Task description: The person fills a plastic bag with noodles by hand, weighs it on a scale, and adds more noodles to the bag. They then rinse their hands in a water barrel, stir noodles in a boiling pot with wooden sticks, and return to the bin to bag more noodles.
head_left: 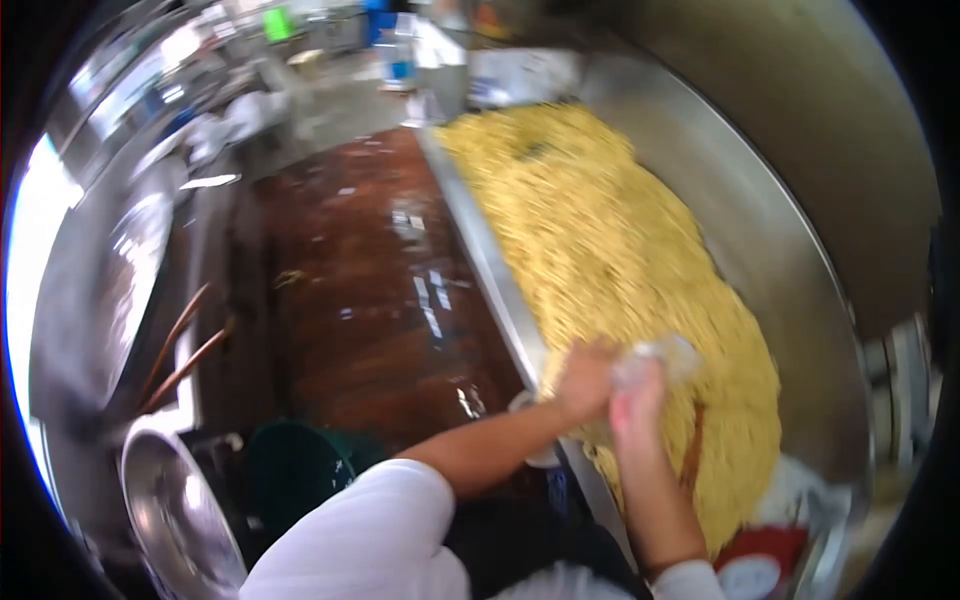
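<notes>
Both hands meet over the near end of a long, shallow stainless-steel tray heaped with pale yellow noodles. The left hand is curled downward at the tray's left rim, its fingers bent into the tangled strands; motion blur hides whether it actually grips any. The right hand rises just beside it, touching or nearly touching, with its fingers closed around a crumpled piece of thin clear plastic that pokes out above the knuckles. Both forearms are bare, and white sleeves cover the upper arms. The noodle mass is stringy and matted, piled thick along the middle of the tray and thinning toward the smooth, dull grey metal of the right wall. Left of the tray lies a wet reddish-brown floor, glossy with puddles and dotted with small scraps. At the lower left sits a round, shiny metal bowl, with a dark green bucket just beside it and two slim brown wooden handles leaning above. A red and white packet lies at the tray's near corner, close under the right forearm. The far background holds blurred steel fittings.
</notes>
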Action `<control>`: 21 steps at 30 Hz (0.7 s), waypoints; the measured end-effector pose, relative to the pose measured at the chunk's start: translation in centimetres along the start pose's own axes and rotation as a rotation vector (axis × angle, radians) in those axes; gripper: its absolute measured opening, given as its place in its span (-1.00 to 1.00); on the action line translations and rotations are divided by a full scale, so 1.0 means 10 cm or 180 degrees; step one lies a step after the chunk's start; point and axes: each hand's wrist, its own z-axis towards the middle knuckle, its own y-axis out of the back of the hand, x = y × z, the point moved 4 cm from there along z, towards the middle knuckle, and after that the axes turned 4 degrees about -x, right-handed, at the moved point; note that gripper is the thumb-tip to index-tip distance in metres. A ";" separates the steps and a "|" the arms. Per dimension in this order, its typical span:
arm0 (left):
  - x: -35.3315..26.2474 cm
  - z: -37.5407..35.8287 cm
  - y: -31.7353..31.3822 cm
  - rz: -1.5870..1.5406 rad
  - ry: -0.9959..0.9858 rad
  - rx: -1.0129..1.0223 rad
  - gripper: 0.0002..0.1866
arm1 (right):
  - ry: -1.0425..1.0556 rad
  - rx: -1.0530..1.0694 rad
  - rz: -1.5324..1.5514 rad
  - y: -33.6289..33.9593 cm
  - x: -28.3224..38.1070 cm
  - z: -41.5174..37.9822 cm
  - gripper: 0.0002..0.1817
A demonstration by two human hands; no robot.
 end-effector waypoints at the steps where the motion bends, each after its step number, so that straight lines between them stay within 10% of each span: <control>1: -0.03 0.01 -0.01 0.0108 -0.0233 0.0090 -0.38 | 0.0074 -0.0004 -0.0107 0.10 -0.01 -0.06 -0.78; 8: 0.02 0.18 -0.20 0.0611 -0.0510 -0.0016 -0.37 | 0.0095 0.0688 -0.3407 0.49 0.63 -0.67 -0.62; 10: -0.05 0.13 -0.16 0.0765 -0.0564 0.0160 -0.28 | 0.0887 0.2008 -0.4291 0.18 0.46 -0.94 -0.68; 13: -0.13 0.12 -0.08 0.0612 -0.0473 0.0437 -0.31 | 0.1997 0.1499 -0.5289 -0.20 0.49 -0.76 -0.82; 16: -0.13 0.03 -0.07 0.0512 -0.0688 -0.0049 -0.35 | 0.0560 0.1154 -0.6593 -0.16 0.65 -0.48 -0.76; 18: -0.10 0.03 -0.15 0.0574 -0.0787 -0.0124 -0.36 | 0.0781 0.1699 -0.6554 0.19 0.42 -0.26 -0.67; 21: 0.00 0.02 -0.21 0.0394 -0.0833 -0.0175 -0.45 | -0.2642 0.1193 -0.0597 0.30 0.21 -0.29 -0.49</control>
